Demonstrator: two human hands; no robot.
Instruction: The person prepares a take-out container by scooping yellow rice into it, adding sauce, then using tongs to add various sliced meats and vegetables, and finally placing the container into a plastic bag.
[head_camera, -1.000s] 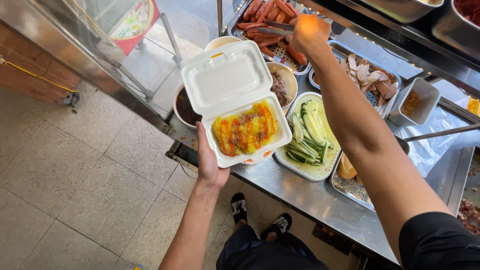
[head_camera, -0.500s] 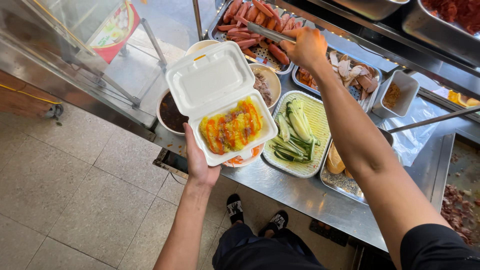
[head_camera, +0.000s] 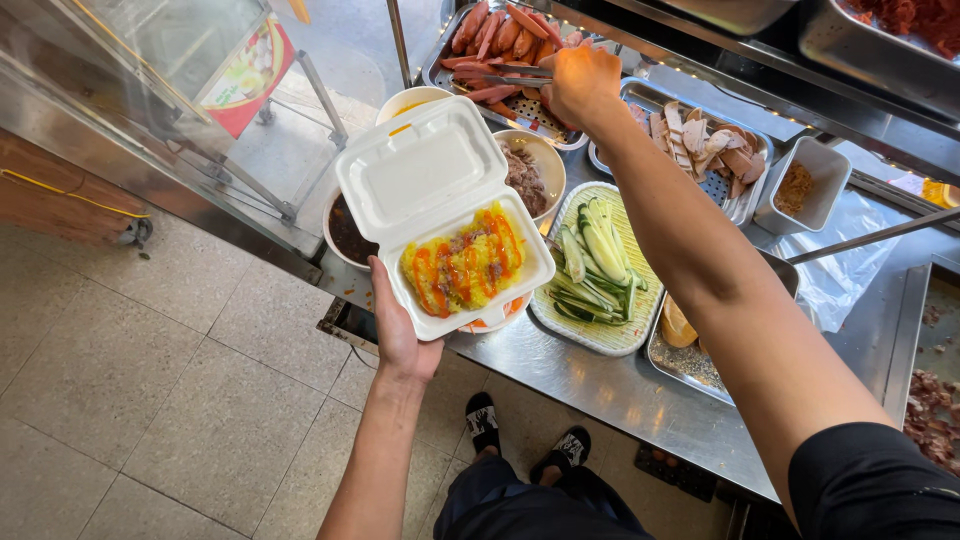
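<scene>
My left hand (head_camera: 398, 325) holds an open white foam box (head_camera: 440, 205) from below, out over the counter's edge. Its bottom half carries yellow rice (head_camera: 463, 263) streaked with red sauce and brown bits; the lid stands open toward the back. My right hand (head_camera: 580, 82) reaches far across the counter and grips metal tongs (head_camera: 505, 78) whose tips lie over a tray of red sausages (head_camera: 495, 35).
On the steel counter (head_camera: 590, 385) sit a green plate of sliced cucumber (head_camera: 598, 262), a bowl of minced meat (head_camera: 527, 170), a bowl of dark sauce (head_camera: 345, 232), a tray of sliced pork (head_camera: 705, 140), a small tub of fried bits (head_camera: 800, 185). Tiled floor (head_camera: 150, 400) lies left.
The view has shifted so everything sits lower and further right. My right hand stays over the sausage tray with the tongs; the box in my left hand stays level.
</scene>
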